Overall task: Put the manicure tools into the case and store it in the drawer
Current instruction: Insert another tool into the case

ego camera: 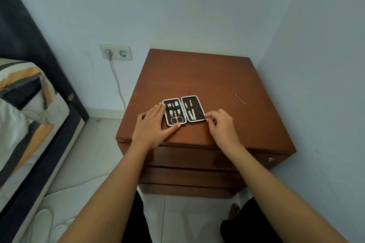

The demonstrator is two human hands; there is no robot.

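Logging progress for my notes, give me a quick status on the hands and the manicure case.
Left hand flat, steadying open case. Right hand pinching thin tool at case's right edge. One thin tool loose on nightstand. Drawers shut.

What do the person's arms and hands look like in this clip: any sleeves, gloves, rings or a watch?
Both forearms are bare from the bottom edge of the frame to the wrists; no sleeves show. The left hand and the right hand are ungloved, and no rings, watch, bracelets or markings can be seen on them. The fingernails look short, though polish is too small to judge. Dark clothing shows at the lap below the arms.
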